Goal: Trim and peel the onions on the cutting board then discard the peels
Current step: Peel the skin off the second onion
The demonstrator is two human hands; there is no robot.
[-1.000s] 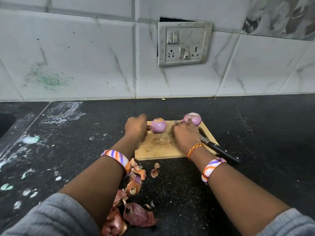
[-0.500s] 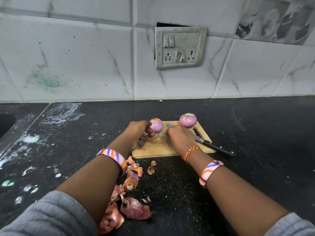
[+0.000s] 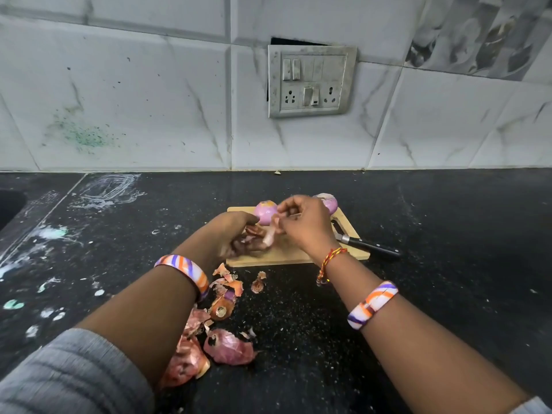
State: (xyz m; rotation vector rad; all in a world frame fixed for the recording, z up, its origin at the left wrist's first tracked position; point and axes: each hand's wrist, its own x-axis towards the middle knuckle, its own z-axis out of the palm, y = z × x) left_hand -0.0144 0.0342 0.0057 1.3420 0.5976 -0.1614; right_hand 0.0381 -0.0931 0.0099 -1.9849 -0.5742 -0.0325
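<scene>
The wall [image 3: 149, 100] behind the counter was covered with large white tiles with grey marble veins. At 12 o'clock a metal switch plate [image 3: 312, 81] with two sockets was fixed on it, with a dark gap just above its top edge. At 10 o'clock there was a green speckled stain [image 3: 85, 135] on a tile. At 1 o'clock one patterned grey tile [image 3: 478, 34] was seen. The black stone countertop [image 3: 448, 219] below had white and pale green smears [image 3: 44, 234] at 9 o'clock.
</scene>
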